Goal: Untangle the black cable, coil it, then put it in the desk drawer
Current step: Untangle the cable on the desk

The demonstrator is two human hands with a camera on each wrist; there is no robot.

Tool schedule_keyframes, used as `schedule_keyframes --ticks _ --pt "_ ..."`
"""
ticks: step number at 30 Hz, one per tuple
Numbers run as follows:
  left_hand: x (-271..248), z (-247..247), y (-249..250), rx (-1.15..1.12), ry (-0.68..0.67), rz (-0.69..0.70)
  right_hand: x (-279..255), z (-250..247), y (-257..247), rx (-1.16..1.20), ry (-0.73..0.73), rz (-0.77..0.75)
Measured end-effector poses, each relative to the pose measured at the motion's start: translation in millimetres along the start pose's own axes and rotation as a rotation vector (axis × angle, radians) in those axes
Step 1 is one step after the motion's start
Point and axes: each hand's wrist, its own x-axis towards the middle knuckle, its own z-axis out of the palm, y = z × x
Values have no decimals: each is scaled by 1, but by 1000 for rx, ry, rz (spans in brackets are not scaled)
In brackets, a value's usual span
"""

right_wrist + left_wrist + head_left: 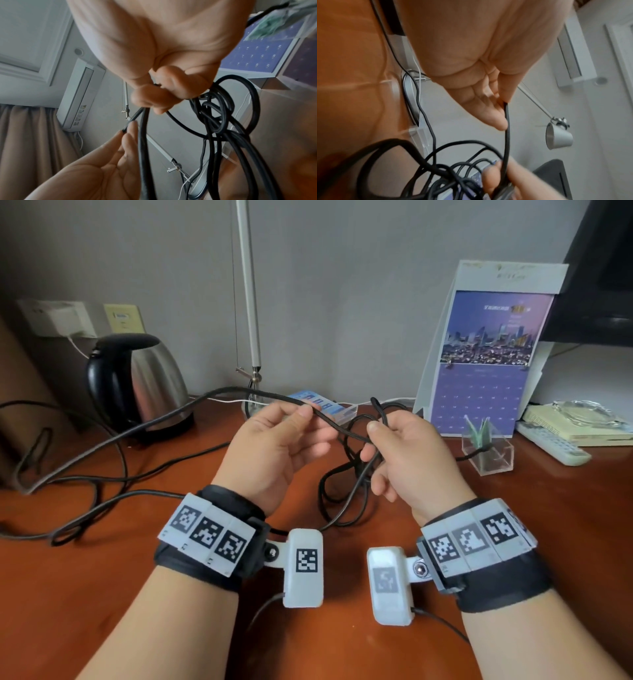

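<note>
We're mid-untangle, both hands raised above the counter (102, 594). Left hand (270, 453) pinches a single strand of the black cable (329, 422) between thumb and fingertips, a narrow grip on just that one run. Right hand (407, 460) has its fingers curled round a bunch of loops, thumb clamped on top, holding the knotted clump (214, 116) that hangs below it. The strand runs straight from one hand to the other

Where the cable is: part in the hands, the clump dangling between the wrists, and long slack trailing left across the counter past the kettle (144, 381). Ends and plugs we cannot tell from these views

Progress, as we judge it: early. Tangle not cleared, several loops cross in the right wrist view. Coiling not started. No drawer in sight, so stowing is all left to do

Room to move: open counter in front of and below the wrists, good for pulling slack toward us. Left side is cluttered with the trailing cable plus the kettle. Behind the hands sit the lamp pole (250, 302) and a small blue box (322, 405), close enough that a swinging loop could snag. Right side is tight: calendar (486, 364), clear plastic box (489, 450) and remote (551, 446) are near the right hand, and a strand seems to reach toward the plastic box, so a hard tug may drag it
</note>
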Motion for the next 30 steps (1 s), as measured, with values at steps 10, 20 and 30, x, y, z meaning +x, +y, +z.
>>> schedule_keyframes --ticks 10,20,30 --pt "10 -17 7 -279 218 77 6 -9 4 -150 111 -26" --pt "13 -19 11 -456 300 91 7 -12 5 -152 129 -2" --pt "11 -17 9 -304 127 -23 7 -11 6 -147 115 11"
